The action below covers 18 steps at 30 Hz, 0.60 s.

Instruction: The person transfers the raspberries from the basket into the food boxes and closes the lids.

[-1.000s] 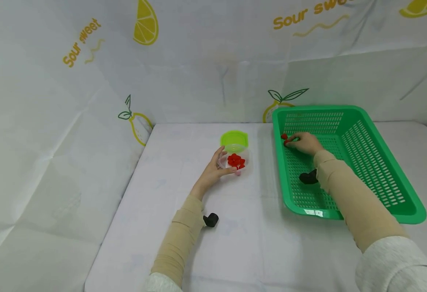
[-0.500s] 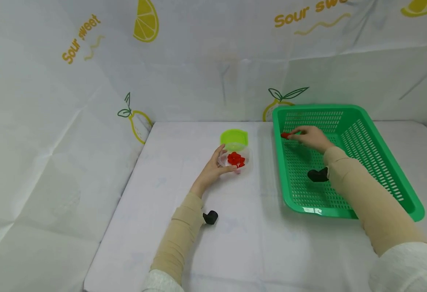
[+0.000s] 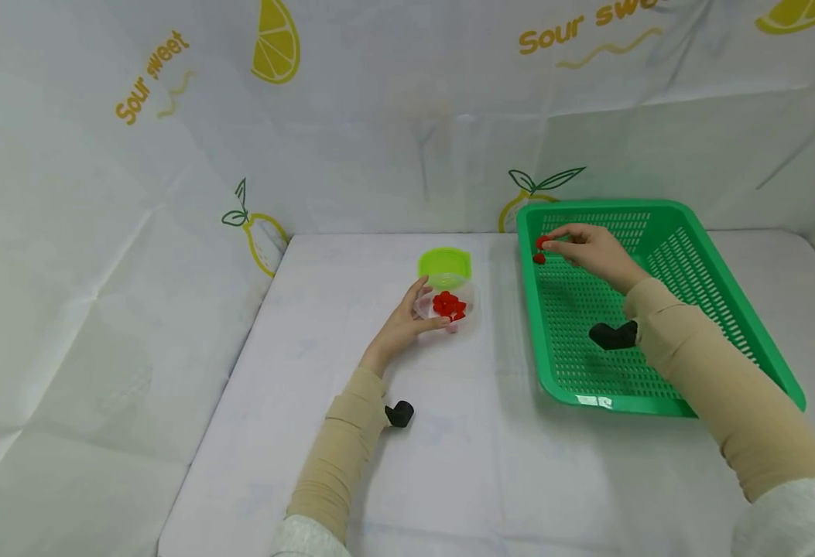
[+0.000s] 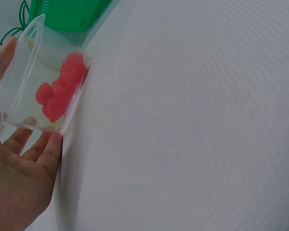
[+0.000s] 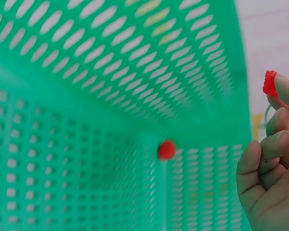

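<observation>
A clear plastic container stands on the table with several red raspberries inside. My left hand holds it from the left, thumb on the near side and fingers round the other, as the left wrist view shows. Over the far left corner of the green basket, my right hand pinches a single raspberry between thumb and fingertips. Below it, another raspberry lies in the basket's corner, apart from the hand.
A lime-green lid-like piece lies just behind the clear container. The basket, with slotted walls, stands to the right on the white-covered table. A patterned cloth hangs behind the table.
My right hand has lifted a raspberry up from the basket's floor, moving upward and slightly away. The other raspberry stays in the corner. My left hand keeps its hold on the container.
</observation>
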### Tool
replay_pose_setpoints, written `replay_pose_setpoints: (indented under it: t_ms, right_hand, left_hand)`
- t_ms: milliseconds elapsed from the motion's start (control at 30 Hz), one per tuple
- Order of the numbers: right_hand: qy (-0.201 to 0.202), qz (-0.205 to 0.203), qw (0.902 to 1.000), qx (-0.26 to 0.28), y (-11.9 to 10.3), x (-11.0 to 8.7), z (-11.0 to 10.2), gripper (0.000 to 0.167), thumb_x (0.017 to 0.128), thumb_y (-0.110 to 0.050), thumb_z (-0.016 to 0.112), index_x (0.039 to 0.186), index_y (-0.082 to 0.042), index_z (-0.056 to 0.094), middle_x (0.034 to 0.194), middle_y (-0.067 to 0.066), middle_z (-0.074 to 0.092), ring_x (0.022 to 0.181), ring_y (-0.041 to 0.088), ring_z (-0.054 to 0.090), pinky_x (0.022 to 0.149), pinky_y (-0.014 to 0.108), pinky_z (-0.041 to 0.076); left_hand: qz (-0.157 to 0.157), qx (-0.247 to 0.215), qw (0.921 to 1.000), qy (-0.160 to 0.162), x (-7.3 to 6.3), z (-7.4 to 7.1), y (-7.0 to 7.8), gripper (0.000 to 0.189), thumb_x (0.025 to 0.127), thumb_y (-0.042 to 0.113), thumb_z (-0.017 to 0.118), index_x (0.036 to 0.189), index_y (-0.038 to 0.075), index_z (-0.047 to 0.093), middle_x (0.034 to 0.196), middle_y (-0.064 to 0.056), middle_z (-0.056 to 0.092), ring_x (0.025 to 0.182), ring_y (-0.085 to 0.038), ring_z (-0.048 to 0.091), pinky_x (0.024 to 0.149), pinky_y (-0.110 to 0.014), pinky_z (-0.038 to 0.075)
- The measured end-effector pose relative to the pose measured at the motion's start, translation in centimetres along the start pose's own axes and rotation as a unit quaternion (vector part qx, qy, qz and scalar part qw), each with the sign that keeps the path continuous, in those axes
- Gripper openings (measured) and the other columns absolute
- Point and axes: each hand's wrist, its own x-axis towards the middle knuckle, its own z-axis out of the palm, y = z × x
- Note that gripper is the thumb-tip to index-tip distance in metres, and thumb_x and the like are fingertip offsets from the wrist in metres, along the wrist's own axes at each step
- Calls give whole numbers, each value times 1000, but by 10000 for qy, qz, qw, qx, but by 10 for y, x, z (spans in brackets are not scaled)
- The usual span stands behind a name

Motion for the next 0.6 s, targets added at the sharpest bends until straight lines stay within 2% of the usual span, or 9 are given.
replay_pose_setpoints:
  t_ms: [133, 267, 367, 500, 600]
  right_hand:
    - [16, -143, 9998, 125, -16, -1, 4, 50, 85, -54, 57, 122, -19, 58, 73, -6, 52, 76, 16, 49, 72, 29, 46]
    - [-121, -191, 9991, 366, -36, -1, 11, 48, 83, -54, 60, 119, -21, 60, 75, -7, 57, 80, 14, 55, 74, 28, 47]
    - [-219, -198, 9985, 466, -49, -1, 17, 47, 82, -54, 61, 117, -22, 60, 71, -6, 53, 74, 14, 54, 72, 29, 46]
    - [-263, -248, 9981, 503, -64, 1, 26, 46, 82, -53, 63, 116, -22, 62, 66, -5, 46, 61, 15, 42, 63, 30, 40]
    - [-333, -329, 9976, 507, -71, 4, 35, 44, 83, -51, 63, 115, -22, 62, 69, -3, 49, 66, 16, 45, 63, 29, 42]
  left_hand:
    - [23, 23, 10000, -1, 0, 0, 0, 88, 76, 42, 74, 144, 45, 17, 148, 10, 32, 139, -23, 28, 112, -51, 24]
    - [66, 39, 10000, -19, 1, -1, -1, 88, 77, 41, 73, 145, 43, 17, 148, 10, 32, 133, -23, 35, 109, -49, 31]
    - [80, 31, 10000, -30, 2, -1, -2, 88, 77, 40, 73, 144, 44, 17, 148, 11, 32, 127, -23, 41, 105, -47, 36]
    - [9, 17, 10000, -64, 2, -1, 1, 88, 78, 39, 73, 145, 44, 16, 149, 10, 31, 131, -23, 37, 108, -47, 33]
    - [-127, -51, 9998, -140, -2, -2, 9, 89, 79, 35, 73, 147, 39, 14, 151, 7, 29, 136, -25, 31, 109, -48, 31]
